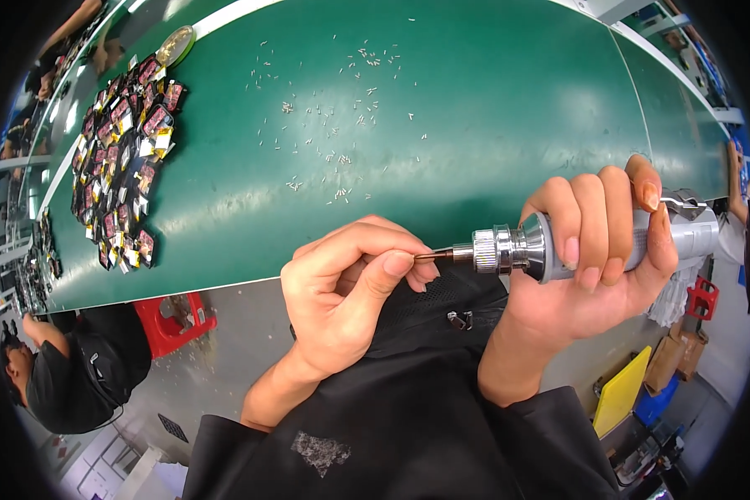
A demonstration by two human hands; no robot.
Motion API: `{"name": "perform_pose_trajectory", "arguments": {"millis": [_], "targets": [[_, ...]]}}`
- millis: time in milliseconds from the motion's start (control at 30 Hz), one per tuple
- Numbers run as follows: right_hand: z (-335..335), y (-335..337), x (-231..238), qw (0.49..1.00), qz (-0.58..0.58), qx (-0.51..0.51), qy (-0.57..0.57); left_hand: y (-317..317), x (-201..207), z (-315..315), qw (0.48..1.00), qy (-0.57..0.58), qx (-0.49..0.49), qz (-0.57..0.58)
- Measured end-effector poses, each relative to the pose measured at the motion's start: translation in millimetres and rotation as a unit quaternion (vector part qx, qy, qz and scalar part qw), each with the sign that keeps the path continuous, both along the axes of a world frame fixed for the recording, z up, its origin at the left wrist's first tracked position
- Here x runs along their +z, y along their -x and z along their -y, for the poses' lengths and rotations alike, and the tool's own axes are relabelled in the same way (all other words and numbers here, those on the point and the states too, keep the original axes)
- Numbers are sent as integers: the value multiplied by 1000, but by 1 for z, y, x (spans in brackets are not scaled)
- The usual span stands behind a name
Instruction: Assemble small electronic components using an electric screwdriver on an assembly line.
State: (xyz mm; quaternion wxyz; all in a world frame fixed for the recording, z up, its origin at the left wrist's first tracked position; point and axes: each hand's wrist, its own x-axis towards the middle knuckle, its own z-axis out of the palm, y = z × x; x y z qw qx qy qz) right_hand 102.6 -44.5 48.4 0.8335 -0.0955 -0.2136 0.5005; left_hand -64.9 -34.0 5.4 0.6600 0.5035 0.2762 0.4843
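Observation:
My right hand is wrapped round the grey body of an electric screwdriver, which lies level with its silver chuck pointing left. A thin brown screwdriver bit sticks out of the chuck. Thumb and forefinger of my left hand pinch the tip of that bit; whether a screw sits there too is hidden by the fingers. Both hands are held in front of my body, near the front edge of the green table. Many tiny silver screws lie scattered over the tabletop beyond them.
Small black electronic modules with white and yellow tabs are heaped on the table's left side, beside a round dish. At lower left, a person in black is next to a red stool. A yellow panel stands at lower right.

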Motion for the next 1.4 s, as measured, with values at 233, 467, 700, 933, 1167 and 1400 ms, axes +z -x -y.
{"name": "perform_pose_trajectory", "arguments": {"millis": [233, 467, 700, 933, 1167, 1400], "targets": [[-1, 4, -1, 1000, 21, -6, -4, 3, -2, -2, 1000, 5, -7, -2], [3, 5, -3, 998, 63, -15, 0, 4, 2, -2, 996, -10, -8, -83], [-1, -10, -14, 998, 52, -11, 16, -8, -5, -7, 975, -132, 9, -177], [-7, -33, -14, 999, 20, -22, -14, -21, 12, -35, 950, -205, 25, -235], [-7, -68, -48, 987, -59, -116, 92, -59, 27, -137, 844, -372, -38, -385], [-3, -71, -47, 985, -34, -103, 136, -186, 10, -250, 764, -448, 27, -463]]}}
